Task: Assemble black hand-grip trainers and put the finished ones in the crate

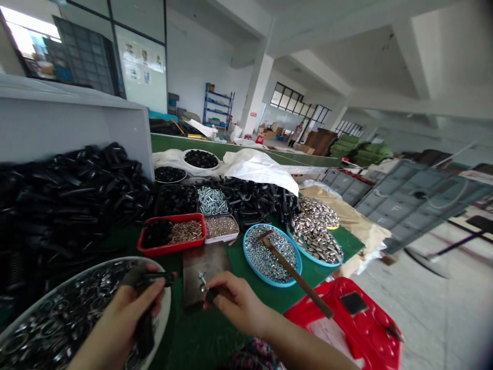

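Head view: the left hand (119, 318) has its grip clamped on a black plastic handle (145, 334), just left of a steel plate (204, 267) on the green tabletop (204, 334). The right hand (239, 303) has its grip closed on a small black part (211, 295) at the plate's near edge, beside a bolt (202, 280). Right of the plate, a wooden-handled hammer (296, 272) lies across a blue tray (244, 252) of nuts.

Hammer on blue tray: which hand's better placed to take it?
Probably the right hand: closest to the hammer, though it pinches a small black part. The left hand is farther off, holding a black piece over the bowl.
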Demonstrator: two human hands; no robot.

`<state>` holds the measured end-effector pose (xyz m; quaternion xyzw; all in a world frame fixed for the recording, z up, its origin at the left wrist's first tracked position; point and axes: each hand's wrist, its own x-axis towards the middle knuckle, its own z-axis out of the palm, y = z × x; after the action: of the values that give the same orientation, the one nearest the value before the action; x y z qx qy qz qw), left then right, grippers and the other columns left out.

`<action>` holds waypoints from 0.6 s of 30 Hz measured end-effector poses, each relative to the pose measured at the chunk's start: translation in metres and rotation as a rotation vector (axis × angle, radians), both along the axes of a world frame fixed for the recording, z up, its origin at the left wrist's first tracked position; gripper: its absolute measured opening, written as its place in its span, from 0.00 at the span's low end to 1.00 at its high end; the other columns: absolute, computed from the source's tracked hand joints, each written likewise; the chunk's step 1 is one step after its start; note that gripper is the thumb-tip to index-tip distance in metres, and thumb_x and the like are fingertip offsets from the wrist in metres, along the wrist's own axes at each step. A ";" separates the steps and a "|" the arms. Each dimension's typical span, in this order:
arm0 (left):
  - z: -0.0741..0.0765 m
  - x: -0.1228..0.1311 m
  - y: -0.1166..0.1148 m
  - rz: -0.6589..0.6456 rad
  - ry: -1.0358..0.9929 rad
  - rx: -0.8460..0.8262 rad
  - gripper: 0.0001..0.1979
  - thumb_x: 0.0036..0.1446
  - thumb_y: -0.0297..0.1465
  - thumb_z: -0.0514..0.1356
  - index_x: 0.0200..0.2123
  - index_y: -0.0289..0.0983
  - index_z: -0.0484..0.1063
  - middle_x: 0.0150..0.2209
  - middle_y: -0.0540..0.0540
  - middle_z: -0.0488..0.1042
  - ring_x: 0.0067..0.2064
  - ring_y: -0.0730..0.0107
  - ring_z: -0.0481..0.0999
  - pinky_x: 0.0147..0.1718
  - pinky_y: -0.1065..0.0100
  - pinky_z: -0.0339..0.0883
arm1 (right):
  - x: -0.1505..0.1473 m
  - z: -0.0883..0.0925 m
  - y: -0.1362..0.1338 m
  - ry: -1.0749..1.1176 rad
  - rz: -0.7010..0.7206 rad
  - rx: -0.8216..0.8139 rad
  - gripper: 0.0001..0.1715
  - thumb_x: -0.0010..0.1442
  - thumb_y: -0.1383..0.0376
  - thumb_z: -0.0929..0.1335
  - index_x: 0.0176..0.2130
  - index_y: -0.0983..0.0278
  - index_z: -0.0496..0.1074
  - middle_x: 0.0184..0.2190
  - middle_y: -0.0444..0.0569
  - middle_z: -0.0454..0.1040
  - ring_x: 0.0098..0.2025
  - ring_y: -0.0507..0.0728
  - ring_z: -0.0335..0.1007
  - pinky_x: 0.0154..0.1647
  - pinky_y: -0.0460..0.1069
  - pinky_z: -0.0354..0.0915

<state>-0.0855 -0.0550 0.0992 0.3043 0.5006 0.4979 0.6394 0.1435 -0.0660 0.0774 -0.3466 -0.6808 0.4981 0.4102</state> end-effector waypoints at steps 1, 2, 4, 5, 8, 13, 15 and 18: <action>-0.004 0.013 0.001 -0.022 -0.017 -0.005 0.29 0.40 0.41 0.71 0.45 0.39 0.65 0.21 0.57 0.66 0.21 0.76 0.64 0.20 0.75 0.59 | -0.002 0.004 -0.001 -0.095 0.008 0.103 0.14 0.62 0.67 0.64 0.48 0.63 0.68 0.37 0.49 0.75 0.40 0.54 0.73 0.42 0.50 0.67; -0.006 0.026 0.001 -0.043 -0.037 -0.002 0.30 0.39 0.41 0.71 0.45 0.40 0.64 0.20 0.58 0.65 0.21 0.76 0.63 0.20 0.75 0.58 | -0.004 0.008 -0.002 -0.169 0.012 0.194 0.15 0.62 0.68 0.63 0.49 0.63 0.68 0.38 0.50 0.75 0.40 0.54 0.73 0.43 0.49 0.67; -0.008 0.045 0.002 -0.064 -0.080 0.021 0.30 0.40 0.42 0.69 0.46 0.40 0.63 0.21 0.58 0.66 0.22 0.76 0.63 0.22 0.75 0.59 | -0.005 0.011 -0.003 -0.231 0.014 0.292 0.17 0.61 0.70 0.63 0.50 0.62 0.68 0.39 0.50 0.75 0.41 0.54 0.72 0.43 0.49 0.67; -0.007 0.052 0.001 -0.068 -0.099 0.037 0.30 0.41 0.42 0.69 0.46 0.40 0.62 0.21 0.57 0.66 0.22 0.77 0.62 0.22 0.75 0.58 | -0.004 0.011 -0.003 -0.221 0.015 0.289 0.17 0.61 0.70 0.62 0.50 0.62 0.68 0.38 0.50 0.75 0.40 0.54 0.73 0.42 0.49 0.67; -0.004 0.059 0.001 -0.117 -0.116 0.084 0.29 0.44 0.41 0.68 0.46 0.39 0.61 0.22 0.57 0.65 0.21 0.78 0.61 0.21 0.75 0.55 | 0.001 0.008 -0.003 -0.101 0.021 0.135 0.13 0.64 0.68 0.61 0.49 0.63 0.66 0.35 0.49 0.75 0.36 0.53 0.74 0.37 0.48 0.69; -0.010 0.054 0.002 -0.271 0.067 0.044 0.29 0.43 0.43 0.67 0.46 0.37 0.64 0.20 0.57 0.63 0.21 0.78 0.59 0.20 0.75 0.51 | 0.020 0.013 -0.001 -0.432 0.199 0.342 0.18 0.62 0.71 0.59 0.51 0.64 0.65 0.41 0.53 0.75 0.43 0.55 0.72 0.44 0.50 0.67; -0.014 0.050 0.001 -0.321 0.130 0.017 0.30 0.41 0.44 0.68 0.46 0.37 0.65 0.21 0.57 0.64 0.21 0.77 0.60 0.20 0.75 0.51 | 0.027 0.017 -0.001 -0.642 0.297 0.496 0.21 0.60 0.72 0.60 0.52 0.64 0.66 0.44 0.54 0.74 0.45 0.56 0.71 0.46 0.48 0.65; -0.018 0.047 -0.002 -0.398 0.143 0.017 0.31 0.39 0.44 0.68 0.46 0.37 0.66 0.23 0.56 0.66 0.21 0.77 0.60 0.20 0.74 0.51 | 0.032 0.014 -0.003 -0.835 0.349 0.582 0.20 0.61 0.70 0.60 0.53 0.63 0.66 0.41 0.52 0.75 0.40 0.55 0.71 0.41 0.46 0.65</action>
<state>-0.0386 -0.0572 0.0815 0.4370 0.4705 0.3431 0.6855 0.1760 -0.0687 0.0912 -0.2689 -0.9434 0.1694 0.0950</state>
